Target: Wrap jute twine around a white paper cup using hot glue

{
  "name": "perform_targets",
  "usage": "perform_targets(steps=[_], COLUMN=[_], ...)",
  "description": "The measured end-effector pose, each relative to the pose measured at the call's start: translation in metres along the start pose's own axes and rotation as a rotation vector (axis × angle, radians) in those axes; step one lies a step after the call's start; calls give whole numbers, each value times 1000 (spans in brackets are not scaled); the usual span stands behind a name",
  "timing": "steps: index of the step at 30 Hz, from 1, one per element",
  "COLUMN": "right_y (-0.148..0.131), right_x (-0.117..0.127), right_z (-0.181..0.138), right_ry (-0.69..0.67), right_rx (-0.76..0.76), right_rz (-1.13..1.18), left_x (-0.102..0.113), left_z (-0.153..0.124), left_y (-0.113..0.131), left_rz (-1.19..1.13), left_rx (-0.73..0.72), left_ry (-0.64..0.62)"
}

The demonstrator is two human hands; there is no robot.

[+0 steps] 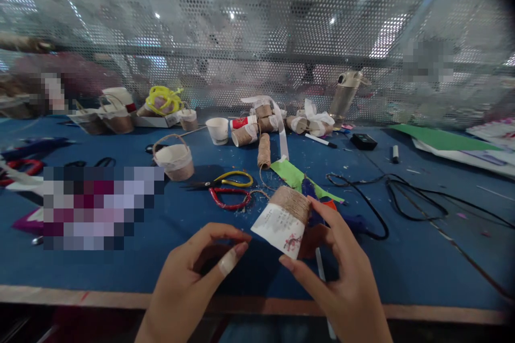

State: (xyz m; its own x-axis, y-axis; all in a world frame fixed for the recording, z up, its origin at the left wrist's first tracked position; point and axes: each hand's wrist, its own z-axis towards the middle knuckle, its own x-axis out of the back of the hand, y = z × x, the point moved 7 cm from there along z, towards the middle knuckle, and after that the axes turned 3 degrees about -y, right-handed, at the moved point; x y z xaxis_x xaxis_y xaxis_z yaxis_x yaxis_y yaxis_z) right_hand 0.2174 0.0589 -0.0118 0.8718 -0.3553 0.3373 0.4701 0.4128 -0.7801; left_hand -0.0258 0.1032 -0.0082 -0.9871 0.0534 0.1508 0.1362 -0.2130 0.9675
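Note:
My right hand (338, 273) is shut on a paper cup (284, 222) tilted on its side, thumb under its rim and fingers behind it. Brown twine is wound round the cup's upper part; the lower part is white with a small printed pattern. My left hand (193, 273) is just left of the cup, thumb and forefinger pinched together near its rim, a plaster on the thumb. Whether a strand of twine is between them I cannot make out. A twine spool (264, 151) stands farther back, its thread trailing toward the cup.
Two pairs of scissors, yellow-handled (235, 178) and red-handled (229, 198), lie on the blue table. Around them are a green paper strip (293, 177), a black cable (398, 198), a small handled cup basket (174, 159), several wrapped cups (249, 131) and a perforated screen behind.

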Motion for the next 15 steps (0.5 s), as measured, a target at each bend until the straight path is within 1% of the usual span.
perform_targets(steps=[3,6,9,15], right_y=[-2,-3,-5,-6], right_x=[0,-1,-2,-2], right_z=[0,1,1,1], right_ry=[-3,6,6,-2], right_rx=[-15,-35,-14,-1], right_rz=[8,5,-5,-15], left_x=[2,4,6,7], left_z=[1,1,0,-1], left_y=[-2,-5,-8,-17], left_rz=[17,9,-10,-66], left_rx=[-16,-34,-51,-44], left_ry=[-22,-15,3,-36])
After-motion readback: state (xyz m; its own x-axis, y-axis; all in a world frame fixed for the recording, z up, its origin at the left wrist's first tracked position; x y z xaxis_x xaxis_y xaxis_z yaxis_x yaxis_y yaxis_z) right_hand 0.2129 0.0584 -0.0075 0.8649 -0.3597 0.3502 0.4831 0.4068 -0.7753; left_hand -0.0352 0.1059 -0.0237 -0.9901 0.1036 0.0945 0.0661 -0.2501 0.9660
